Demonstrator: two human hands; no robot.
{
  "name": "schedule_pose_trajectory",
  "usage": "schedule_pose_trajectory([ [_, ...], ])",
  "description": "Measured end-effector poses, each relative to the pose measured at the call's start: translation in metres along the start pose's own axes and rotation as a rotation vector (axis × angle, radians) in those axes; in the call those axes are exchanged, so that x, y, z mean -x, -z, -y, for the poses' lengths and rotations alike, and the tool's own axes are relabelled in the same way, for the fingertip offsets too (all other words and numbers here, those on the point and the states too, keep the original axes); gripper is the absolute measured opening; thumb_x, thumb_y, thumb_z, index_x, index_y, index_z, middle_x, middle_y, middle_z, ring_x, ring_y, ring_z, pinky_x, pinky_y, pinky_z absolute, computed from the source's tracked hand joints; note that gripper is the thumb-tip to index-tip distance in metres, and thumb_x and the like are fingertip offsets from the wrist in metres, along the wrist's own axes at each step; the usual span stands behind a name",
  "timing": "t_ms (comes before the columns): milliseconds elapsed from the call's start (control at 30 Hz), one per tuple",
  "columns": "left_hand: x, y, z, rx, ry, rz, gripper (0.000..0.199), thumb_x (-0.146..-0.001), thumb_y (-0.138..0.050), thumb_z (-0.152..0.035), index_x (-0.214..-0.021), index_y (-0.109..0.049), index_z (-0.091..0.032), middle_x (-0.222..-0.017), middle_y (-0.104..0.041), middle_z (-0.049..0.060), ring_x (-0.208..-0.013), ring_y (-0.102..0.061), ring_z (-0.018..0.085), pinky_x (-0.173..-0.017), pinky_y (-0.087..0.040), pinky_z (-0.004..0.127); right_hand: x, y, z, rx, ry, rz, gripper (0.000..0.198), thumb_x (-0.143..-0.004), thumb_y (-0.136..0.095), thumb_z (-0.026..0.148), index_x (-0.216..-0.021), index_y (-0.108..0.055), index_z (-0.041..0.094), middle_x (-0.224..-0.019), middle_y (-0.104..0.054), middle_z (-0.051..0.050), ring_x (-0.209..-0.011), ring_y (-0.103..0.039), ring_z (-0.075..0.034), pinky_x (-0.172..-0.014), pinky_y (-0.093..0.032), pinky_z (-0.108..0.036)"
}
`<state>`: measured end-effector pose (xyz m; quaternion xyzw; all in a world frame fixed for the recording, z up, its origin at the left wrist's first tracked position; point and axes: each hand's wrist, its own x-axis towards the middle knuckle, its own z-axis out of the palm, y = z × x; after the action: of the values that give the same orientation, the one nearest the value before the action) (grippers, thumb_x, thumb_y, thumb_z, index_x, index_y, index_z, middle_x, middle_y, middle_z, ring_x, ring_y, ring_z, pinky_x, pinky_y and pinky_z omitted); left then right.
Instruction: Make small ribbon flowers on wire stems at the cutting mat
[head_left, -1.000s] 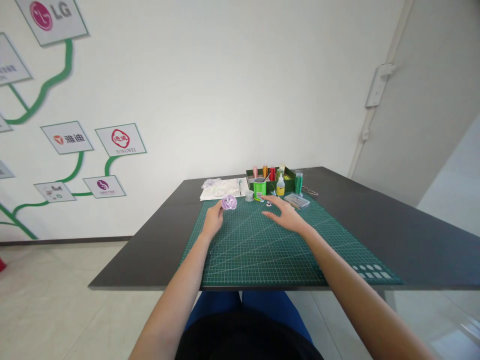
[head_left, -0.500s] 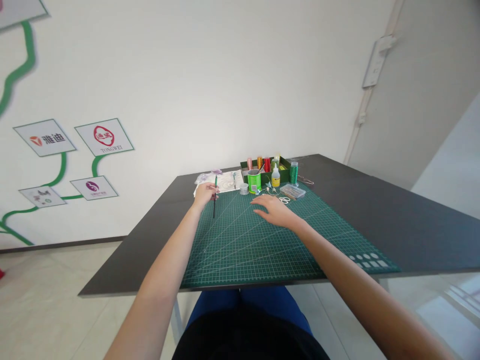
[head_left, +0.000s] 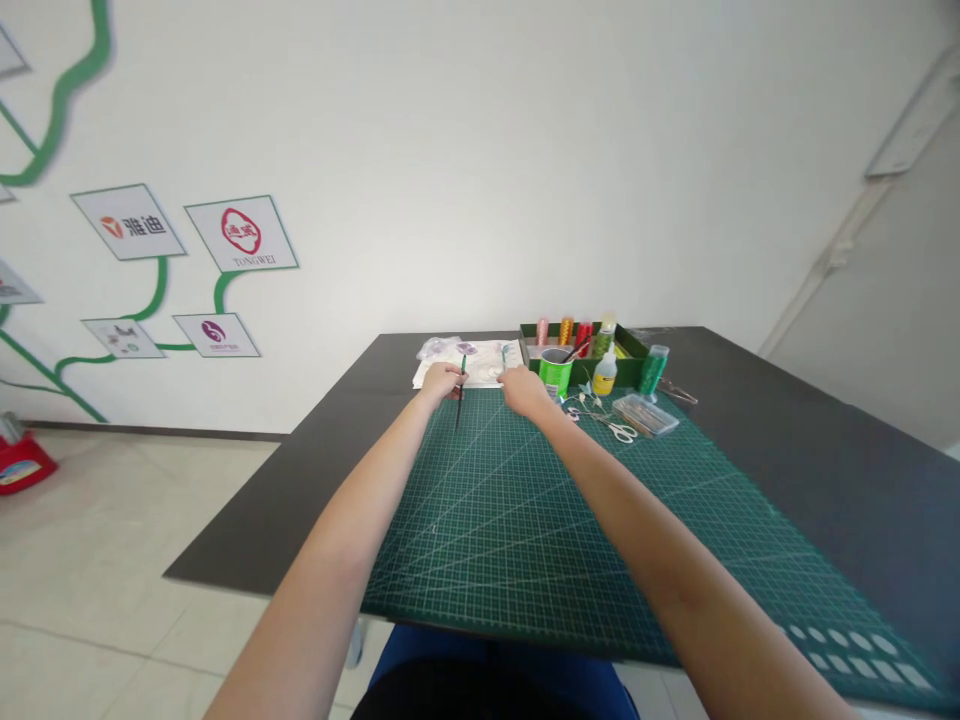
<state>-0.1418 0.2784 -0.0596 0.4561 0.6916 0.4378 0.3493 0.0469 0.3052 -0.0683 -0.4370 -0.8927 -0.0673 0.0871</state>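
White wall [head_left: 480, 180] stands behind a black worktop [head_left: 292, 490], on which a green gridded cutting mat [head_left: 517, 520] is laid. Left hand [head_left: 442, 382] is at the mat's far end, fingers closed on a slim stick [head_left: 459, 410], held nearly upright, green at the top and dark below. Right hand [head_left: 523, 390] is at the near edge of the white sheets [head_left: 484, 371], fingers curled; whether they grip anything cannot be determined. A slender bluish-green piece [head_left: 505, 355] shows against the sheets just beyond those fingertips. Noted to the right of this hand: a bright green can [head_left: 555, 377], a yellow-and-white bottle [head_left: 604, 376], white-handled scissors [head_left: 623, 433] and a clear plastic case [head_left: 646, 414]. Spools [head_left: 566, 331] stand at a dark green box [head_left: 634, 352].
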Motion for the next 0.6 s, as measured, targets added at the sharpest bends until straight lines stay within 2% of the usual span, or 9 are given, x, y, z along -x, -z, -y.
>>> schedule_pose_trajectory([
  [133,-0.019,-0.006,-0.002,-0.025,0.005,-0.014,0.012,-0.079,-0.075,-0.016,-0.09,-0.07,-0.013,-0.076,-0.07,0.004,-0.058,-0.065,0.014,-0.059,-0.058,0.026,-0.037,-0.016,-0.003,0.048,0.007,-0.02,0.035,-0.092,-0.046,0.005,-0.114,-0.073,0.008,-0.117,-0.07,-0.023,-0.117,-0.057,-0.032,-0.091,-0.045,-0.039],
  [300,-0.05,-0.013,-0.005,-0.074,0.02,-0.016,0.009,-0.077,-0.075,-0.013,-0.084,-0.07,-0.012,-0.08,-0.073,0.008,-0.066,-0.07,0.019,-0.062,-0.059,0.029,-0.062,-0.039,-0.016,0.073,0.053,-0.032,0.03,-0.094,-0.048,0.01,-0.109,-0.074,0.006,-0.113,-0.07,-0.026,-0.113,-0.056,-0.035,-0.088,-0.042,-0.042],
  [467,-0.086,-0.022,-0.008,-0.091,0.041,0.013,0.008,-0.08,-0.073,-0.01,-0.087,-0.069,-0.011,-0.089,-0.074,0.011,-0.069,-0.071,0.019,-0.065,-0.06,0.03,-0.064,-0.05,-0.024,0.069,0.146,-0.031,0.03,-0.098,-0.047,0.012,-0.105,-0.075,0.008,-0.109,-0.07,-0.022,-0.114,-0.052,-0.034,-0.088,-0.038,-0.041],
  [600,-0.112,-0.034,-0.007,-0.106,0.05,0.016,0.012,-0.08,-0.073,-0.01,-0.091,-0.068,-0.009,-0.091,-0.075,0.013,-0.071,-0.072,0.019,-0.066,-0.061,0.029,-0.049,-0.049,-0.029,0.093,0.248,-0.116,0.028,-0.098,-0.047,0.012,-0.098,-0.075,0.01,-0.1,-0.069,-0.02,-0.106,-0.052,-0.032,-0.084,-0.035,-0.041],
])
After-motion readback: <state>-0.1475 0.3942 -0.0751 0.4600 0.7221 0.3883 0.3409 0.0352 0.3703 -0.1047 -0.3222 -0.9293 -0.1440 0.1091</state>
